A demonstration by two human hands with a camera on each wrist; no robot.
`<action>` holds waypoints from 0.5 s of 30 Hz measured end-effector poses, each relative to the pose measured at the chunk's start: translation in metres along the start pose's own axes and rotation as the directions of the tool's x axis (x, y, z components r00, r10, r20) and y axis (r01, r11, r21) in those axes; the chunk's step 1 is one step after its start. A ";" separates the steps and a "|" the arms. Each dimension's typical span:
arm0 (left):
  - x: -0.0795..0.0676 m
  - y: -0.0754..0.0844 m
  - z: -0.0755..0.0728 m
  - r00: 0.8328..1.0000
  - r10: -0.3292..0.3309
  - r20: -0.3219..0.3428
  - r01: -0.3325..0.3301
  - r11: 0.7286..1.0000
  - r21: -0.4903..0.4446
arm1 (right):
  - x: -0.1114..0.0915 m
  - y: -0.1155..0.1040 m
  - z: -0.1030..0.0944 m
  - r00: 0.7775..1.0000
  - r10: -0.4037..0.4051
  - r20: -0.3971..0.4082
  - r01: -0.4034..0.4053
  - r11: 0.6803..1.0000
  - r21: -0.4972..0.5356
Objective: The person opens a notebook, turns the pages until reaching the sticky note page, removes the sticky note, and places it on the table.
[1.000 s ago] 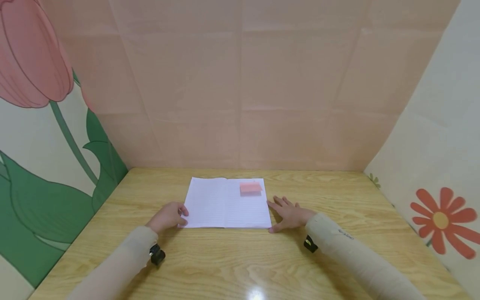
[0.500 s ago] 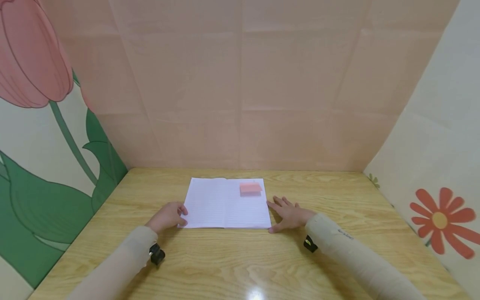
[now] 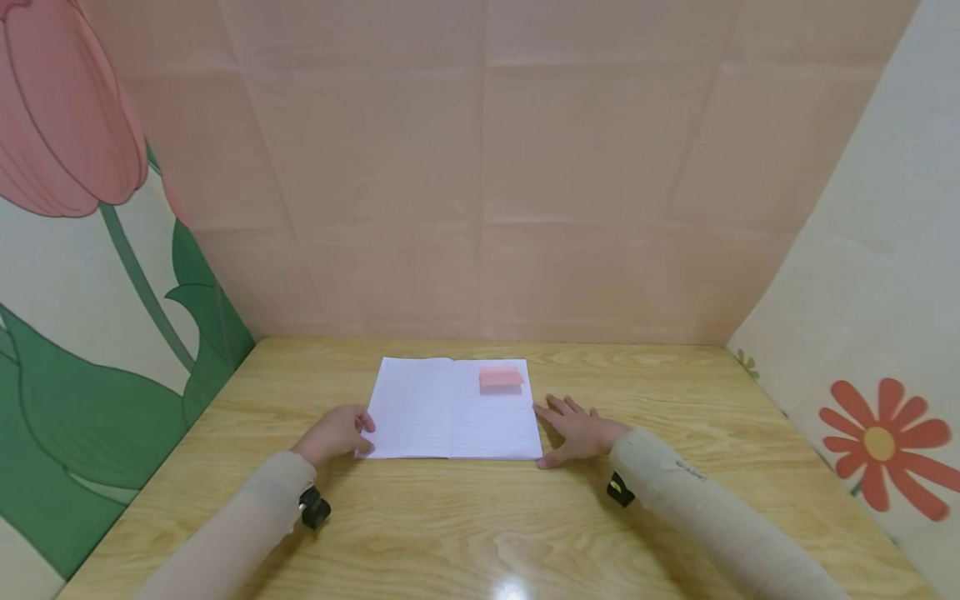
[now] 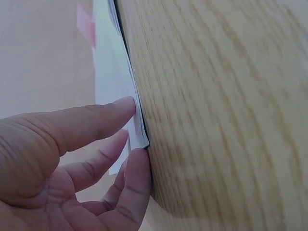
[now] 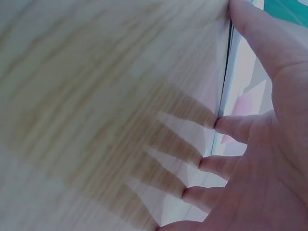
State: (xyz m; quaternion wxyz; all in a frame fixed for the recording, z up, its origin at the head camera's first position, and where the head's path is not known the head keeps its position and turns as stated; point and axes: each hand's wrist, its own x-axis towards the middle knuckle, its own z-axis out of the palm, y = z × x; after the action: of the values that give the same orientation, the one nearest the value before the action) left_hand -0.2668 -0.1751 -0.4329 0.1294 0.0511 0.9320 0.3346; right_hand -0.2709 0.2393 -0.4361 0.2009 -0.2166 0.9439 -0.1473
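Observation:
An open notebook (image 3: pixel 412 408) with lined white pages lies flat on the wooden table. A pink sticky note (image 3: pixel 500 377) sits on the upper part of its right page, one edge lifted. At the left page's near corner is my left hand (image 3: pixel 335 433), fingers curled. In the left wrist view its thumb (image 4: pixel 118 115) lies at the page edge, and the fingertips meet the corner, gripping it. My right hand (image 3: pixel 577 429) rests at the notebook's right edge with fingers spread. The right wrist view shows its fingertips on the table along that edge, with the thumb (image 5: pixel 255 29) at the near corner.
Wood-grain table (image 3: pixel 480 525) surrounds the notebook on all sides. A plain pinkish backdrop (image 3: pixel 480 183) rises behind the table's far edge. Flower-patterned panels stand at the left (image 3: pixel 82 283) and right (image 3: pixel 847 333). A small black device hangs under each wrist.

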 end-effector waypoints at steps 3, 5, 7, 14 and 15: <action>0.000 -0.001 0.000 1.000 -0.004 0.003 0.004 1.000 0.004 | 0.000 -0.001 -0.004 1.000 -0.014 0.013 0.014 1.000 0.012; 0.000 -0.002 0.000 1.000 -0.013 0.004 0.013 1.000 0.003 | 0.000 0.000 -0.010 0.999 -0.037 0.028 0.036 0.999 0.039; 0.000 -0.002 0.000 1.000 -0.008 0.006 0.008 1.000 0.007 | 0.002 0.001 -0.020 0.998 -0.052 0.027 0.049 0.994 0.093; 0.000 -0.001 -0.001 1.000 -0.015 0.011 0.015 1.000 0.015 | 0.018 0.008 -0.053 0.996 -0.003 -0.094 0.031 0.954 0.299; 0.000 0.000 -0.001 1.000 -0.017 0.012 0.016 1.000 0.017 | 0.022 0.008 -0.056 0.993 -0.006 -0.116 0.044 0.945 0.324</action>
State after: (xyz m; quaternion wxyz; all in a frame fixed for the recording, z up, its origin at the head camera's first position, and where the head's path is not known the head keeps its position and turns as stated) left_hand -0.2668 -0.1762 -0.4321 0.1373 0.0465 0.9344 0.3254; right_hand -0.3167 0.2467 -0.3971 0.1779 -0.1836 0.9138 -0.3157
